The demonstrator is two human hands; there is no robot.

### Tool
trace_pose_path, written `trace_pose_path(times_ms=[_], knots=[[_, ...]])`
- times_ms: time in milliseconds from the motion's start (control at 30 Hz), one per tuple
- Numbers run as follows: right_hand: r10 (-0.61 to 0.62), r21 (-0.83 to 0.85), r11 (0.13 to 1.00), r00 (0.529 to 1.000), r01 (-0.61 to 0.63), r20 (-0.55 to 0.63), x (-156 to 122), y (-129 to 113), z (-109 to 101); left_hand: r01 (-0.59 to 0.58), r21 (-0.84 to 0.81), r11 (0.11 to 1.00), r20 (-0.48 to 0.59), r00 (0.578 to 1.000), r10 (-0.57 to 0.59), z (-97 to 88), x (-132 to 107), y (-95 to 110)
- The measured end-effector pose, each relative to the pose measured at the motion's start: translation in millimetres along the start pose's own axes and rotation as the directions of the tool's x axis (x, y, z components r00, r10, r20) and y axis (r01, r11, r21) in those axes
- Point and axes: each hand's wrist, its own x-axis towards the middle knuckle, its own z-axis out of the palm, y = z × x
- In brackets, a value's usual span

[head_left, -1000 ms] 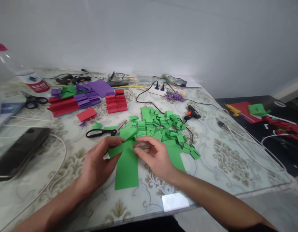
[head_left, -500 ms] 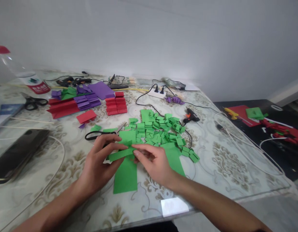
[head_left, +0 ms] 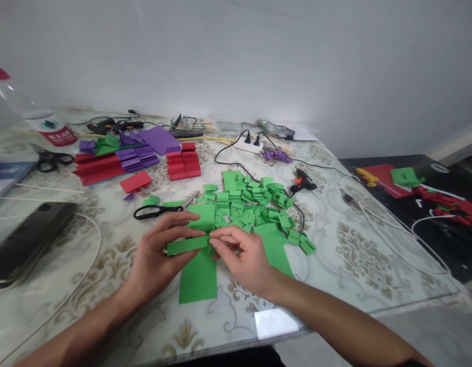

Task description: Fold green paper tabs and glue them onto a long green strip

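Observation:
My left hand (head_left: 159,250) is closed on a folded green paper strip (head_left: 187,245), fingers above and thumb below. At the strip's right end, the thumb and forefinger of my right hand (head_left: 239,255) pinch it. Beneath the hands lies a flat green paper sheet (head_left: 199,280), partly covered by them. Black-handled scissors (head_left: 159,210) lie just beyond my left hand, blades pointing right. A heap of small folded green paper pieces (head_left: 251,204) spreads beyond my right hand, with a larger green sheet (head_left: 274,244) at its near side.
A black glue gun (head_left: 303,181) and a white power strip (head_left: 248,146) stand behind the heap. Folded red paper (head_left: 183,164), purple paper (head_left: 159,140), a bottle (head_left: 48,125), a second pair of scissors (head_left: 50,158) and a phone (head_left: 27,239) lie leftward. A white cable (head_left: 389,244) trails off rightward.
The green strip has shifted slightly left and turned a little more level between my hands. Both hands keep their hold, and the view has moved slightly.

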Motion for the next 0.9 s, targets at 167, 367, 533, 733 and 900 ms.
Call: trace_pose_path(times_ms=[167, 367, 533, 733, 900], knots=[[-0.029, -0.034, 0.999, 1.0, 0.029, 0.002, -0.5, -1.0, 0.4, -0.044, 0.032, 0.999, 0.003, 0.999, 0.044, -0.6, -0.7, 1.7], [-0.017, -0.045, 0.999, 1.0, 0.017, 0.002, -0.6, -0.8, -0.1, -0.088, 0.066, 0.994, 0.02, 0.996, 0.087, -1.0, -1.0, 0.8], [0.025, -0.047, 0.999, 1.0, -0.025, 0.0, 1.1, -1.6, -0.6, -0.145, 0.122, 0.982, 0.02, 0.989, 0.143, 0.4, -0.1, 4.0], [0.077, -0.017, 0.997, 0.997, -0.077, -0.002, 5.1, -6.3, -1.0, -0.218, 0.182, 0.959, 0.037, 0.976, 0.215, 2.6, 0.0, 8.8], [0.111, 0.083, 0.991, 0.993, -0.108, -0.03, 7.2, -6.0, -0.6, -0.257, 0.198, 0.946, 0.057, 0.966, 0.251, 4.4, 0.7, 11.0]])
